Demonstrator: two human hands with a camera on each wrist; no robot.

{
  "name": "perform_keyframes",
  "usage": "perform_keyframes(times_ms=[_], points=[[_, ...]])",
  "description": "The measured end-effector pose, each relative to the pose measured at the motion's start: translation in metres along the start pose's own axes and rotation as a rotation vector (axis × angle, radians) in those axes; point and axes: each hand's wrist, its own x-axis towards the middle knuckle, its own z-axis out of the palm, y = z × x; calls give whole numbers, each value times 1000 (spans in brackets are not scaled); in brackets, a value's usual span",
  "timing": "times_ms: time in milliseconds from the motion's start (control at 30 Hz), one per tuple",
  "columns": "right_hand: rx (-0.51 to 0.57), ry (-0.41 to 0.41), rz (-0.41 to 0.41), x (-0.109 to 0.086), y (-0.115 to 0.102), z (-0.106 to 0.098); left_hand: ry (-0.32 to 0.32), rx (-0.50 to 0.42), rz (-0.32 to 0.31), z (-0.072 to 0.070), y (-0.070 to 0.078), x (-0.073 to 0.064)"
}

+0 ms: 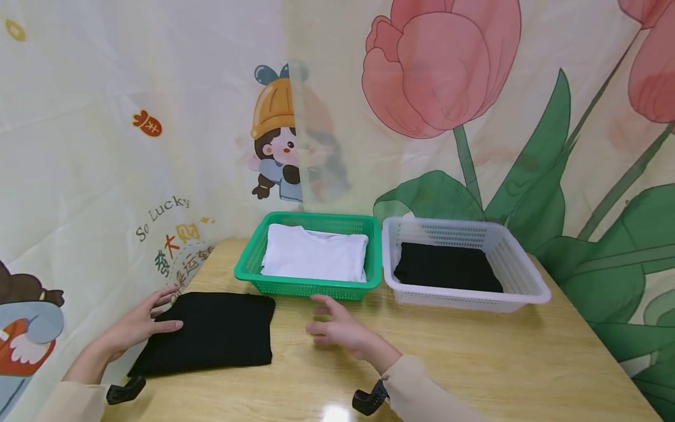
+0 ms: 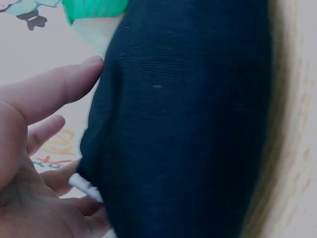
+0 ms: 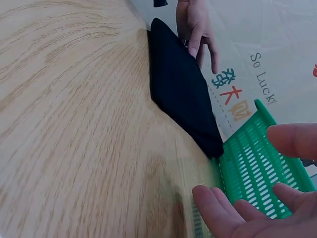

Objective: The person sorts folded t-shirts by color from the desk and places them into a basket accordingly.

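Note:
A folded black garment [image 1: 221, 331] lies flat on the left part of the table. My left hand [image 1: 138, 323] is at its left edge, thumb lying along the top of the cloth and fingers spread beyond the side. In the left wrist view, the thumb tip meets the edge of the black garment [image 2: 183, 114], and a small white tag [image 2: 85, 187] sticks out by the lower fingers. My right hand [image 1: 343, 329] hovers with nothing in it, fingers parted, in front of the green basket [image 1: 316, 287]. From the right wrist view, its fingers [image 3: 218, 210] reach beside that basket's slotted wall.
Folded white clothing [image 1: 316, 255] fills the green basket at the back. Next to it on the right stands a white basket [image 1: 464, 299] with a folded black garment [image 1: 448, 266] inside. A printed curtain [image 1: 211, 88] hangs behind the wooden table [image 1: 464, 357] and along its left side.

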Motion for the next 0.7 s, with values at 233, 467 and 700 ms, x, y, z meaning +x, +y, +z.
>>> perform_keyframes(times_ms=[233,467,700], points=[[10,25,9,13,10,11,22,38,-35,9,-5,4],[74,34,14,20,17,21,13,56,-52,16,6,6],[126,33,26,24,19,26,3,-1,-21,33,15,12]])
